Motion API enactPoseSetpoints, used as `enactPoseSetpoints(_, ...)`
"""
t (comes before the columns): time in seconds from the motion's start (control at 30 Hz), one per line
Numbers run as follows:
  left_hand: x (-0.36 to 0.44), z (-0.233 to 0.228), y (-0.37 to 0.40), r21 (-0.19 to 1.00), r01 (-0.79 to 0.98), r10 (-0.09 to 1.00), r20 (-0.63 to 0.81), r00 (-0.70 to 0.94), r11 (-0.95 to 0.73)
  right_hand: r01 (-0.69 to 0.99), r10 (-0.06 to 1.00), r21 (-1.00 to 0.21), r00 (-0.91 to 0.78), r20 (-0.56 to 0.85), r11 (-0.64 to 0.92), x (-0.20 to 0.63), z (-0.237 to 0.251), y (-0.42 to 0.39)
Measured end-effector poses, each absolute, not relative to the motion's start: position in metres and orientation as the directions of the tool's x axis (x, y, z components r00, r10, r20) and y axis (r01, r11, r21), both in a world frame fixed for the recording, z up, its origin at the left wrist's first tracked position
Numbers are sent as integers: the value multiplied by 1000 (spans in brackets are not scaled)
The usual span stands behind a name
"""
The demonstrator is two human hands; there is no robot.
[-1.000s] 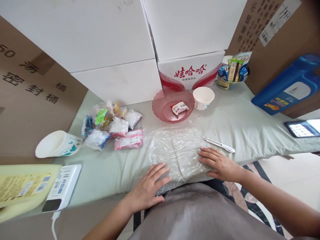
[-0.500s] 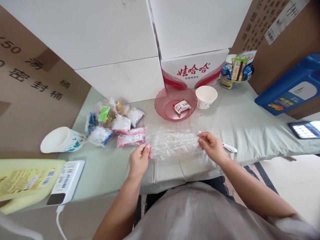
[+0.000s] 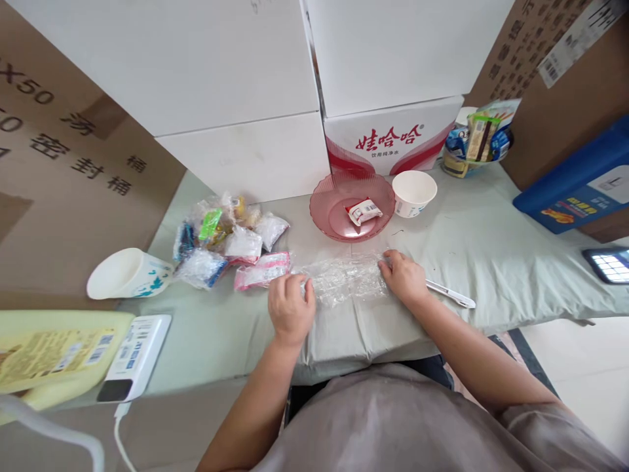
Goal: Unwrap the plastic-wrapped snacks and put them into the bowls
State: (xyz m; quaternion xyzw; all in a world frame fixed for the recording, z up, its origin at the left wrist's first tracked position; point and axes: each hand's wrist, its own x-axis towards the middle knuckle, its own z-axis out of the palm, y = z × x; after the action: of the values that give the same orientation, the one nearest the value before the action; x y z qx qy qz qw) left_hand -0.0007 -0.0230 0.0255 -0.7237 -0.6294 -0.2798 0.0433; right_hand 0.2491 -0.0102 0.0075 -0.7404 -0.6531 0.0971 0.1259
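A crumpled clear plastic film (image 3: 348, 280) lies stretched across the cloth-covered table in front of me. My left hand (image 3: 291, 308) is at its left end, thumb apart from the loosely bent fingers. My right hand (image 3: 403, 278) rests on the film's right end with its fingers extended. Beside my left hand is a pink-and-white packet (image 3: 263, 270). A white utility knife (image 3: 451, 294) lies just right of my right wrist. Behind the film stands a pink fluted bowl (image 3: 324, 219) with a red-and-white packet (image 3: 364, 212) in it.
Several wrapped packets (image 3: 243, 244) are heaped at left, near a tipped paper cup (image 3: 128, 274). Another paper cup (image 3: 413, 195) stands beside the bowl. White boxes (image 3: 393, 134) wall the back. A power strip (image 3: 135, 357), yellow jug (image 3: 54, 354), blue bottle (image 3: 574, 187) and phone (image 3: 609, 264) sit toward the sides.
Both hands have eased from pinching the film's ends to lying over them, and the film has come down flatter on the table. My left hand has shifted slightly right.
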Motion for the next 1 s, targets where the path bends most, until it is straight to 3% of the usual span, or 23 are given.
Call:
enactPoseSetpoints(0.07, 11, 28, -24, 277, 870, 870, 407, 278, -408, 948, 993, -302, 118, 25, -105, 248, 7, -9)
enactPoseSetpoints(0.17, 25, 21, -23, 237, 786, 821, 170, 545, -570, 949, 993, -297, 119, 29, -105, 258, 8, -7)
enactPoseSetpoints(0.3, 22, 9, -25, 189, 807, 818, -32, 574, -559, 942, 956, -317, 191, 225, -113, 287, 19, -9)
enactPoseSetpoints(0.37, 19, 7, -27, 189, 805, 812, -55, 581, -563, 947, 917, -322, 136, 375, -9, 292, 26, -16)
enactPoseSetpoints(0.47, 20, 10, -28, 196, 794, 800, -66, 596, -575, 903, 888, -275, -198, 416, 330, 277, 28, -30)
enactPoseSetpoints(0.57, 18, 11, -27, 178, 797, 799, -74, 596, -578, 797, 823, -218, -515, 241, 563, 254, 15, -41)
enactPoseSetpoints(0.63, 6, 9, -26, 148, 820, 823, -58, 565, -552, 816, 839, -196, -526, 139, 544, 249, 6, -46)
enactPoseSetpoints(0.73, -24, 7, -33, 120, 848, 857, 45, 514, -516, 847, 867, -184, -488, 103, 498, 264, 0, -57)
enactPoseSetpoints(0.87, -57, 7, -55, 200, 737, 764, 198, 614, -645, 772, 804, -227, -568, 174, 594, 296, 5, -80)
enactPoseSetpoints(1.0, -62, 6, -68, 296, 622, 689, 310, 655, -724, 788, 837, -298, -460, 295, 538, 314, 6, -95)
